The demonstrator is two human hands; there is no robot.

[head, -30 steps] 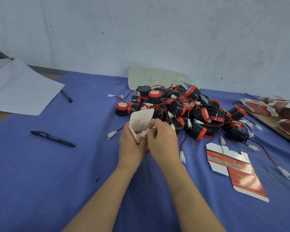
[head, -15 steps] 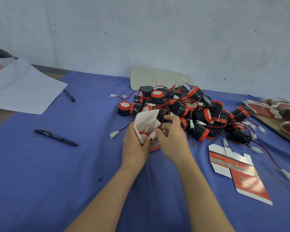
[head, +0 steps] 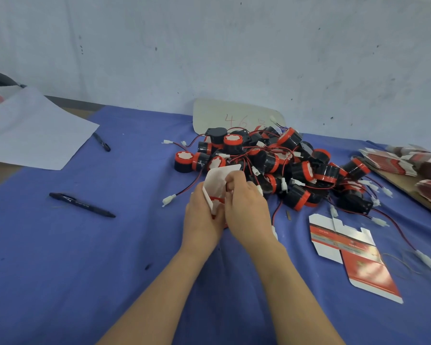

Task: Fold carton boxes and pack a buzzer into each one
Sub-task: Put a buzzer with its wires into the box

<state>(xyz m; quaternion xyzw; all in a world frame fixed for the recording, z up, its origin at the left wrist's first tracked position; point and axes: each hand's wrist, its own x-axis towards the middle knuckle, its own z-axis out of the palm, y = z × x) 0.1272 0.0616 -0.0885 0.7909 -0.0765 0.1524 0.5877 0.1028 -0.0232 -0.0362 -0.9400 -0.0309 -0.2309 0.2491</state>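
Note:
A small red and white carton box [head: 215, 184] with its white flap up sits between my hands, in front of a pile of black and red buzzers [head: 279, 163] with red wires and white plugs. My left hand [head: 203, 215] grips the box from the left side. My right hand [head: 246, 207] has its fingers curled at the box's open top, pinching a dark wire there. The red rim of a buzzer shows inside the box; the rest of it is hidden by my hands. A flat unfolded carton [head: 353, 255] lies to the right.
Two black pens [head: 81, 204] [head: 101, 142] and a white sheet of paper [head: 33, 131] lie on the blue cloth [head: 85, 270] at left. Stacks of flat cartons [head: 406, 161] sit at the far right. A pale card [head: 232, 115] leans on the wall behind the pile.
My right hand's fingers have moved from the white plug at the box's mouth deeper into the opening. The white plug is no longer visible at the top.

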